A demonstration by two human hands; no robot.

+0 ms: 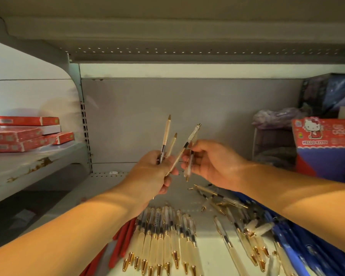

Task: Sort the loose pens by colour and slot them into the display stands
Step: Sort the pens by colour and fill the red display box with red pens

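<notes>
Up over the shelf point(206, 232), both forearms reach in from the near edge and the hands almost meet in mid-air. The left hand point(153, 172) is curled round a fan of cream pens point(166, 136) with tips up, and the right hand point(213, 164) has bent fingers pinching a clear pen point(188, 166) that hangs tip down. A slanted pen point(187, 145) crosses between them, and I cannot tell which hand holds it; below lie a pen row point(163, 246), loose pens point(217, 198) far right, red pens point(124, 242) left, blue pens point(299, 251) right.

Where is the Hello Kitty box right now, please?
In the head view, the Hello Kitty box stands at the far right of the shelf, just right of a wire basket.
</notes>
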